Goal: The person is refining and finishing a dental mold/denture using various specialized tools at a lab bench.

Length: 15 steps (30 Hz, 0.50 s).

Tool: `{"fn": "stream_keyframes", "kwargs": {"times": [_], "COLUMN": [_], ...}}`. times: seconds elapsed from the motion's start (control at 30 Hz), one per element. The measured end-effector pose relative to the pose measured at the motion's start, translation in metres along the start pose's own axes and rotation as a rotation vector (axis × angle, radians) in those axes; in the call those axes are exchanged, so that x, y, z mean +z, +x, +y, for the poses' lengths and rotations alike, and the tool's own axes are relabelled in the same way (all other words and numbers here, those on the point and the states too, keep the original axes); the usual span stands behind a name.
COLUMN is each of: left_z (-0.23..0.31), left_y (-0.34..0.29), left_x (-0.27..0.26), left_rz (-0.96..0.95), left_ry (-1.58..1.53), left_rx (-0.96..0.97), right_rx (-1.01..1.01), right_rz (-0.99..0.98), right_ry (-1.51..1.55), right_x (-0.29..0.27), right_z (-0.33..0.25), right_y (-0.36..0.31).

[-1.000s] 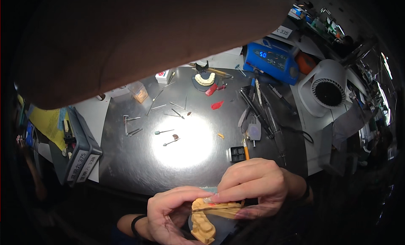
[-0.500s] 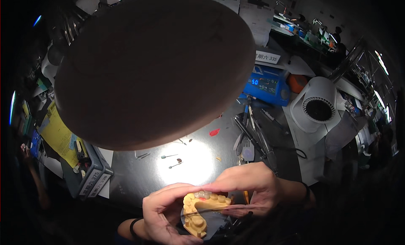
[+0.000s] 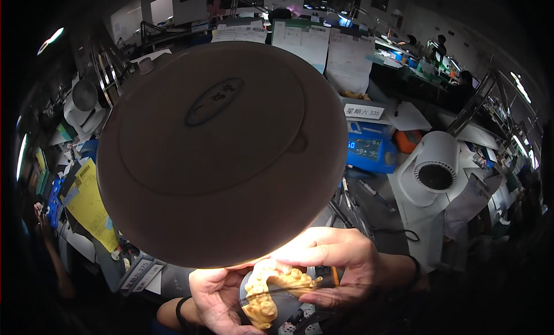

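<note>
A yellow dental model (image 3: pixel 261 306), a horseshoe-shaped arch of teeth on a pale grey base, is between my two hands at the bottom middle. My left hand (image 3: pixel 210 297) closes round its left side, with the thumb low by the base. From the other side my right hand (image 3: pixel 340 263) grips the model, fingers along the top edge and thumb near the arch's right end. Bright lamp light falls on the front teeth and my fingers. The lamp's large round head (image 3: pixel 225 156) hides most of the bench above my hands.
Right of the lamp stand a blue control box (image 3: pixel 371 153) with a lit display and a white fan (image 3: pixel 433 168). Slim handheld tools (image 3: pixel 349 205) lie near it. On the left are a yellow sheet (image 3: pixel 89 205) and labelled trays (image 3: pixel 141 274). Another person's arm (image 3: pixel 52 248) shows far left.
The view has tilted upward, so the lamp head sits lower and covers the small tools on the bench. Both hands keep hold of the model, whose teeth are now brightly lit.
</note>
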<state>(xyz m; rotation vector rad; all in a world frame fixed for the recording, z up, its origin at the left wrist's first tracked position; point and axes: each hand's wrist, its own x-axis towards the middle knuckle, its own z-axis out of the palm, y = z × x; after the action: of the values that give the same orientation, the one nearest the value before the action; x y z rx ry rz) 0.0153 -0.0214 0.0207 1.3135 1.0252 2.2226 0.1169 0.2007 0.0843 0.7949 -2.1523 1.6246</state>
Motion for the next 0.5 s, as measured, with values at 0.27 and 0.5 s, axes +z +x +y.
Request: {"fn": "stream_keyframes", "kwargs": {"times": [0.27,0.5], "left_z": [-0.009,-0.015], "left_y": [0.009,0.020], "left_x": [0.012,0.017], "left_rz": [0.013,0.027], "left_ry": [0.004,0.006], "left_rx": [0.017,0.050], "right_rx": [0.002,0.008], "right_rz": [0.013,0.015], "right_ry": [0.011,0.008], "right_x": [-0.002,0.000], "right_z": [0.002,0.002], "right_y": [0.001,0.001]}}
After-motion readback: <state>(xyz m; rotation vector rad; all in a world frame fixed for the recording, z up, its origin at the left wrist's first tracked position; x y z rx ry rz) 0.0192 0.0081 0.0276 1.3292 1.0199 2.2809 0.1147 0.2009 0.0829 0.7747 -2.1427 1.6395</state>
